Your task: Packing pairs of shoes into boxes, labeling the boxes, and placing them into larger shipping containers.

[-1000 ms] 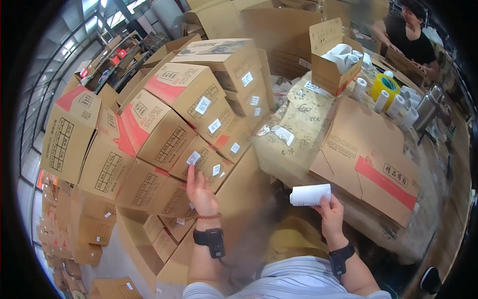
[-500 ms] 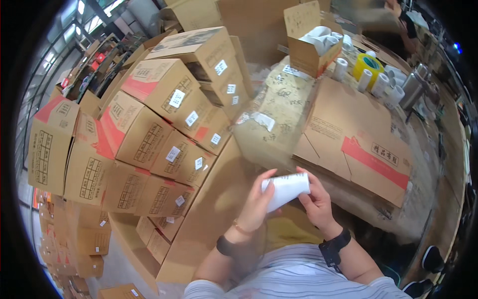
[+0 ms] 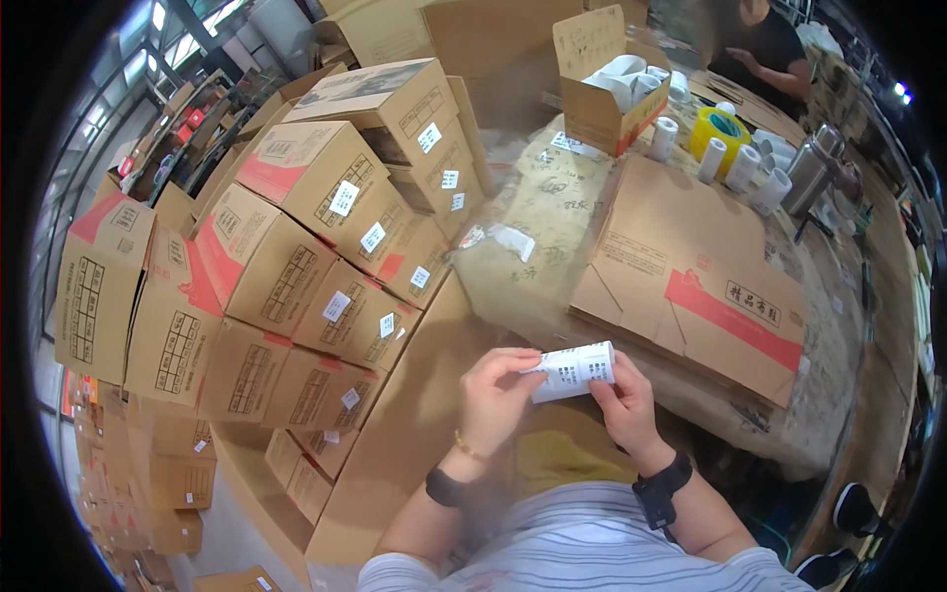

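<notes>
Held in mid-air before the person's striped shirt [image 3: 577, 538] is the label roll [image 3: 574, 373]. Its long axis runs crosswise to the body, the right end angled slightly farther away; printed matter faces upward. At the roll's right end, the right hand [image 3: 628, 407] is partly curled, thumb on the near side and fingers behind, gripping it. At the roll's left end, the left hand [image 3: 493, 400] is nearly closed, thumb and fingertips pinched at its edge; whether a label is lifted there cannot be told.

The step in hand is judged to be working a label loose; the next move calls for a steady right grip and a fine left pinch.

Beyond the roll, to its right, a flattened carton [image 3: 681, 281] with a red band lies on the table [image 3: 538, 192]. Left of the roll, stacked cartons [image 3: 266, 259] bear white labels [image 3: 336, 306]. Farther beyond it, rightward, stand an open box [image 3: 589, 111] of white rolls [image 3: 619, 81], yellow tape [image 3: 701, 138] and a metal flask [image 3: 811, 176]. Farthest from it is a co-worker [image 3: 786, 49] in black.
</notes>
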Demonstrator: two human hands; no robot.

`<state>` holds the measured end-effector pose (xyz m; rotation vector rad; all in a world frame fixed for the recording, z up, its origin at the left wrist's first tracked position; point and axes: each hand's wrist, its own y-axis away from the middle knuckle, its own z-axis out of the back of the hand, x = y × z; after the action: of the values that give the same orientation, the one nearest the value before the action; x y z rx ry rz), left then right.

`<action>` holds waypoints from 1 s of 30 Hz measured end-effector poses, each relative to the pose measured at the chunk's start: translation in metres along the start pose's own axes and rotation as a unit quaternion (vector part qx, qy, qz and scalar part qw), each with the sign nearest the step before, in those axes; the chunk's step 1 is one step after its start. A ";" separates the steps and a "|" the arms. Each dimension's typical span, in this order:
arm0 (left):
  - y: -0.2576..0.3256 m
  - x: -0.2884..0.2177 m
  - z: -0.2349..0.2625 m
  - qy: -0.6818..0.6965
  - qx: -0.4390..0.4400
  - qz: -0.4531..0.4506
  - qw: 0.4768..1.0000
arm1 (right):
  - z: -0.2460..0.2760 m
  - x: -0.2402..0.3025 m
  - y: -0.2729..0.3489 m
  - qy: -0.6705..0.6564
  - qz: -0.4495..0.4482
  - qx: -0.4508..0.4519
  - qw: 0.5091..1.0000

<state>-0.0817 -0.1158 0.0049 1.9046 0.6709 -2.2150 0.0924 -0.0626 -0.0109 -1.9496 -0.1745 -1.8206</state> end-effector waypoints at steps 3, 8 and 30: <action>0.001 -0.007 0.004 -0.222 -0.066 -0.172 0.958 | -0.005 -0.005 0.000 -0.019 -0.024 0.001 1.000; 0.004 -0.010 0.015 -0.234 -0.083 -0.275 0.929 | -0.013 -0.027 0.002 -0.206 -0.161 -0.069 0.963; -0.042 -0.003 0.063 0.146 -0.088 0.072 0.983 | -0.003 -0.047 0.000 -0.272 -0.196 -0.090 0.938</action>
<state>-0.1546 -0.1052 0.0241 2.1306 0.7166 -1.7475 0.0841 -0.0531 -0.0563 -2.6702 -0.6336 -1.5014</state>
